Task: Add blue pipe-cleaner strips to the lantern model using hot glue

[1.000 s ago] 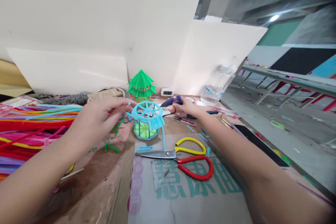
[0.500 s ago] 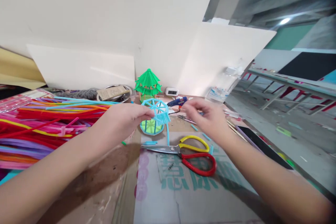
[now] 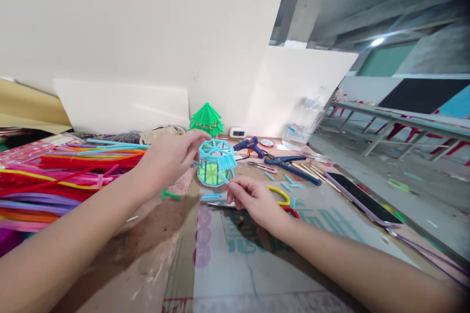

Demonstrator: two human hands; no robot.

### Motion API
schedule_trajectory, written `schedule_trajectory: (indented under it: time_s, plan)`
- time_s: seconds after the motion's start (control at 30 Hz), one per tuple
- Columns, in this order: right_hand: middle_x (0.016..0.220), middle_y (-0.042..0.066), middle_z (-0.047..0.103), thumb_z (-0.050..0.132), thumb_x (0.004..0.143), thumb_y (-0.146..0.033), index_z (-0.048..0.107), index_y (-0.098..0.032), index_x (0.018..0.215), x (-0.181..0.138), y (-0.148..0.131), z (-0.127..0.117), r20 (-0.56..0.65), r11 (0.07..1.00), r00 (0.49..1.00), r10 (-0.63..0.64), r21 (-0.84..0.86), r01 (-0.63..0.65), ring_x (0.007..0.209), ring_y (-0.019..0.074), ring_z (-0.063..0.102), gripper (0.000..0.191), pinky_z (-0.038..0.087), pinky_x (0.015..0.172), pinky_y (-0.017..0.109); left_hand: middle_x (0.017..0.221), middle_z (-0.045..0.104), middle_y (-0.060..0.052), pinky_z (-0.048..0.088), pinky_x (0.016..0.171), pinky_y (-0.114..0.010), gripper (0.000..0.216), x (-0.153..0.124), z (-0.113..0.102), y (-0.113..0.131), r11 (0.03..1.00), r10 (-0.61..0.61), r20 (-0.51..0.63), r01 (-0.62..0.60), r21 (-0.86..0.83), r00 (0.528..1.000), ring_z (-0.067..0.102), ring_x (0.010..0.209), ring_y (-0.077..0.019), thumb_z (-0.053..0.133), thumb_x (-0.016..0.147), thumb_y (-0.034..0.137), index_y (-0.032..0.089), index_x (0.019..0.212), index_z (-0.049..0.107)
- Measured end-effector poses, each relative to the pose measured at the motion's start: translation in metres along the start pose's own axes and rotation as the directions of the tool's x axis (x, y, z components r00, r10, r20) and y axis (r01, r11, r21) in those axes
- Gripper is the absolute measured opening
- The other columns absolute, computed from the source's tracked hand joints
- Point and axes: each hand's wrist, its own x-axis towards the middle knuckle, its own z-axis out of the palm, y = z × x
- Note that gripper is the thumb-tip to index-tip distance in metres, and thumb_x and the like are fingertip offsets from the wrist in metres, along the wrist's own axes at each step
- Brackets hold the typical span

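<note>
A small round model of light-blue pipe cleaners point(image 3: 216, 148), with a spoked top, upright posts and a yellow-green base, stands on the table. A fringe of short blue pieces covers part of its top edge. My left hand point(image 3: 176, 156) is closed at the model's left side, fingertips at its upper rim. Between the fingertips of my right hand point(image 3: 255, 200) is a short blue pipe cleaner piece point(image 3: 223, 178), held in front of the model. Scissors with yellow and red handles point(image 3: 281, 195) lie partly hidden under my right hand. Several cut blue pieces point(image 3: 286, 186) are scattered nearby.
Colourful pipe cleaners point(image 3: 73, 171) are heaped at left. Behind the model stand a green tiered roof point(image 3: 206, 120) and a white digital timer point(image 3: 238, 132). A glue gun point(image 3: 251, 145), blue-handled pliers point(image 3: 293, 162), a phone point(image 3: 362, 198) and a clear plastic bottle point(image 3: 303, 122) are at right.
My right hand has come down and left to the front of the model, now pinching a blue piece. My left hand stays at the model's left side. The view has shifted slightly.
</note>
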Motion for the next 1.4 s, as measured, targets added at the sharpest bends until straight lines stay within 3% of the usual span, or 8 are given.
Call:
schedule_trajectory:
  time_s: [0.17,0.3,0.47,0.57,0.7,0.97,1.4]
  plan:
    - [0.068,0.0,0.065,0.063,0.088,-0.052,0.064,-0.02,0.082,0.003,0.01,0.001,-0.139,0.975,0.986,0.088,0.216,-0.056,0.054,0.0119,0.052,0.033,0.04,0.054,0.025,0.132,0.061,-0.013,0.043,0.108,-0.044,0.037,0.005,0.027,-0.023,0.979,0.204,-0.037,-0.204,-0.01,0.978,0.054,0.126,-0.0256,0.047,0.091,0.017,0.016,0.125,0.062]
    - [0.064,-0.001,0.063,0.065,0.086,-0.053,0.065,-0.019,0.083,0.006,0.008,-0.001,-0.15,0.952,0.981,0.119,0.299,-0.07,0.054,0.0113,0.052,0.034,0.042,0.054,0.024,0.14,0.055,-0.012,0.04,0.113,-0.05,0.028,0.002,0.052,-0.031,0.971,0.232,0.015,-0.231,-0.067,0.973,0.047,0.135,-0.0276,0.057,0.093,0.029,0.021,0.119,0.067]
    - [0.062,-0.002,0.06,0.063,0.087,-0.055,0.06,-0.021,0.078,0.004,0.006,0.0,-0.158,0.964,0.983,0.097,0.261,-0.053,0.054,0.0119,0.052,0.035,0.042,0.054,0.025,0.131,0.063,-0.01,0.05,0.106,-0.041,0.02,0.0,0.068,-0.03,0.957,0.247,-0.03,-0.249,-0.151,0.968,0.059,0.124,-0.022,0.054,0.095,0.02,0.018,0.108,0.069]
    - [0.061,-0.002,0.059,0.06,0.089,-0.055,0.056,-0.021,0.075,0.002,0.004,0.002,-0.159,0.975,0.985,0.067,0.221,-0.031,0.054,0.012,0.05,0.037,0.042,0.055,0.025,0.118,0.067,-0.008,0.054,0.096,-0.036,0.016,-0.002,0.069,-0.024,0.946,0.293,-0.078,-0.301,-0.123,0.953,0.065,0.11,-0.0198,0.056,0.095,0.02,0.019,0.103,0.07]
    - [0.059,-0.003,0.055,0.056,0.092,-0.054,0.053,-0.021,0.073,0.0,0.004,0.002,-0.178,0.981,0.982,0.068,0.192,-0.033,0.053,0.0117,0.048,0.038,0.04,0.055,0.025,0.111,0.065,-0.007,0.054,0.088,-0.034,0.02,-0.005,0.067,-0.014,0.96,0.272,-0.083,-0.276,-0.049,0.959,0.065,0.101,-0.0206,0.066,0.091,0.026,0.019,0.11,0.064]
    - [0.058,-0.004,0.052,0.054,0.094,-0.052,0.054,-0.021,0.074,-0.003,0.006,0.002,-0.182,0.99,0.981,0.064,0.137,-0.039,0.054,0.0116,0.045,0.037,0.036,0.053,0.025,0.114,0.063,-0.007,0.053,0.084,-0.035,0.035,-0.009,0.065,-0.009,0.97,0.243,-0.082,-0.242,0.017,0.967,0.064,0.1,-0.0231,0.068,0.089,0.03,0.022,0.12,0.055]
    - [0.057,-0.005,0.049,0.052,0.096,-0.049,0.053,-0.02,0.072,-0.003,0.006,0.005,-0.147,0.993,0.988,0.037,0.116,-0.02,0.053,0.0104,0.043,0.037,0.035,0.053,0.025,0.124,0.057,-0.011,0.057,0.086,-0.041,0.04,-0.009,0.069,-0.011,0.952,0.303,-0.102,-0.296,0.077,0.948,0.063,0.106,-0.0264,0.064,0.091,0.027,0.021,0.128,0.051]
